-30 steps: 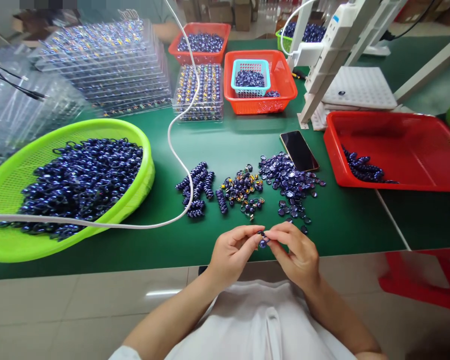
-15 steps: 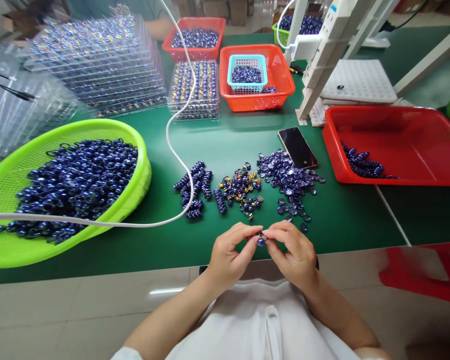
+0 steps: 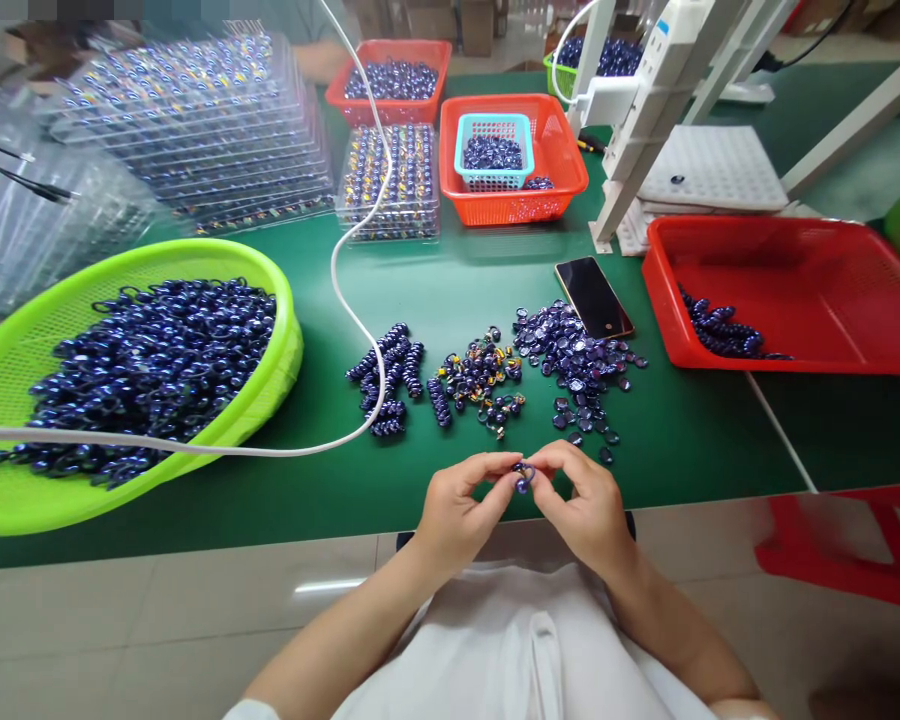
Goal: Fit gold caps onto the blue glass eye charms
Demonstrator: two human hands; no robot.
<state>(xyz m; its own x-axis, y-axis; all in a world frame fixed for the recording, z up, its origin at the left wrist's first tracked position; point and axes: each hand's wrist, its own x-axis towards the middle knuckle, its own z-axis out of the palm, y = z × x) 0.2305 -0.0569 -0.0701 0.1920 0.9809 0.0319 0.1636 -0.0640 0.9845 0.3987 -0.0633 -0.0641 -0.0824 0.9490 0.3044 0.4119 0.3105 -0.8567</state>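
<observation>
Near the table's front edge, my left hand (image 3: 465, 505) and my right hand (image 3: 585, 500) meet, both closed in a pinch. Between their fingertips is a small shiny dark-blue looped piece (image 3: 523, 478) with a round, bead-like end; its exact kind is too small to tell. Just beyond the hands lies a pile of small blue and yellow-gold parts (image 3: 481, 375). To its right are many loose dark-blue discs (image 3: 581, 355). Left of it rest several ridged stacks of dark-blue pieces (image 3: 386, 375).
A lime-green basket (image 3: 289, 340) full of dark-blue looped pieces stands left. A white cable (image 3: 337, 270) crosses the table. Right are a phone (image 3: 595, 297) and red tray (image 3: 832, 300). Filled clear trays (image 3: 270, 130) and an orange basket (image 3: 570, 175) stand behind.
The blue piece has turned between my fingertips, so its loop now shows more. My right fingers have shifted slightly; both hands stay in place.
</observation>
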